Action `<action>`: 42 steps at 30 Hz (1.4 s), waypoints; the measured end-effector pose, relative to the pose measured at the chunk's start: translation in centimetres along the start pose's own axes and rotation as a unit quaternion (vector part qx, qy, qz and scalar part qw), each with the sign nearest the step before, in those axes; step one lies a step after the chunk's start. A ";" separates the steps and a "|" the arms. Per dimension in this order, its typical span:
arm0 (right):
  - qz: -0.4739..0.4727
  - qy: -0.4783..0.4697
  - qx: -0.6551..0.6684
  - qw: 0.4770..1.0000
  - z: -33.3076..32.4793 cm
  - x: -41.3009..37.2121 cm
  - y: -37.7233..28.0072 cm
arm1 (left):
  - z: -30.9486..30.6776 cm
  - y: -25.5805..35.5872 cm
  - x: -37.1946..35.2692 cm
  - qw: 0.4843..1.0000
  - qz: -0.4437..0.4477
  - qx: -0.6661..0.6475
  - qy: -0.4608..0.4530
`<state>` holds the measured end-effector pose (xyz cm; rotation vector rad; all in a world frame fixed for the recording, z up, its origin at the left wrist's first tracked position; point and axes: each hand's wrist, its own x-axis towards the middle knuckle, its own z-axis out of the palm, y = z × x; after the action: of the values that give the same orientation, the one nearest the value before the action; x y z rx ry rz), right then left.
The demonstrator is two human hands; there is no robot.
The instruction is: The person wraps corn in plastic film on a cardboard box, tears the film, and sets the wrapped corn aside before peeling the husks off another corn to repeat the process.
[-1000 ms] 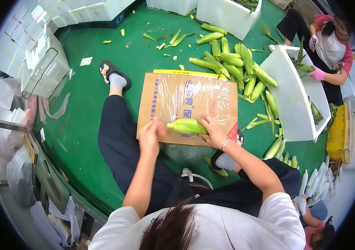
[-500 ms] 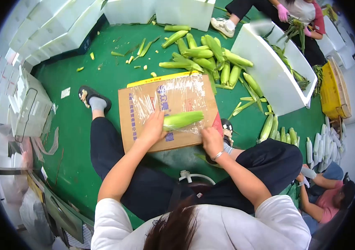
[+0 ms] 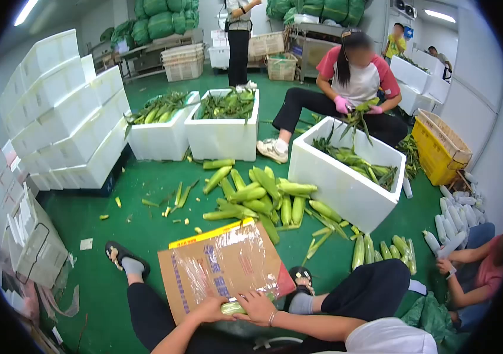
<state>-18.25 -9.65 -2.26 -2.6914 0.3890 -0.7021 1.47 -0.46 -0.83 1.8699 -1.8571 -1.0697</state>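
Note:
An ear of green-husked corn (image 3: 233,307) lies at the near edge of a cardboard box (image 3: 204,268) covered with clear plastic film. My left hand (image 3: 212,308) touches the ear's left end. My right hand (image 3: 258,307) rests over its right part, fingers curled on it. Both hands sit low in the view, between my knees. Film seems to lie over the ear.
A pile of husked-green corn (image 3: 257,197) lies on the green floor beyond the box. White foam crates (image 3: 346,183) hold husks and corn. A seated person in pink gloves (image 3: 354,88) works behind them. Wrapped ears (image 3: 455,218) and another person's hand are at right. A yellow basket (image 3: 440,144) stands far right.
The view has tilted up, so the box and my hands now sit low. The ear moved toward the box's near edge, with both hands closed in on it.

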 end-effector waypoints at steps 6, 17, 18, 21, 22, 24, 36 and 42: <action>0.039 -0.105 -0.010 0.994 2.8 0.9 2.8 | 1.4 -3.5 0.0 0.936 -0.168 -0.214 0.225; 0.065 -0.116 0.015 0.991 2.7 1.2 3.0 | 1.2 3.6 -2.5 0.967 -0.028 0.005 0.253; 0.040 -0.088 0.003 0.995 2.6 1.3 3.0 | 2.0 6.8 -2.7 0.936 0.076 0.183 0.291; 0.043 -0.047 -0.040 0.997 3.4 2.8 3.8 | 3.9 3.7 -1.0 0.969 -0.010 0.094 0.229; 0.055 -0.037 -0.062 0.996 3.6 3.0 3.9 | 4.1 2.3 -0.3 0.972 -0.012 0.087 0.220; 0.074 -0.098 0.025 0.992 4.0 3.0 4.9 | 4.5 0.0 0.9 0.980 -0.061 0.047 0.184; 0.063 -0.137 -0.001 0.988 2.5 -0.2 3.2 | 5.6 3.4 -1.1 0.982 0.000 -0.017 0.189; 0.055 -0.027 0.012 0.998 3.2 2.7 4.4 | 5.3 8.8 -1.5 0.894 -0.052 0.265 0.359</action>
<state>-15.15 -13.76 -5.41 -2.6367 0.5059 -0.5972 -8.34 1.46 1.92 2.2340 -1.6704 0.1826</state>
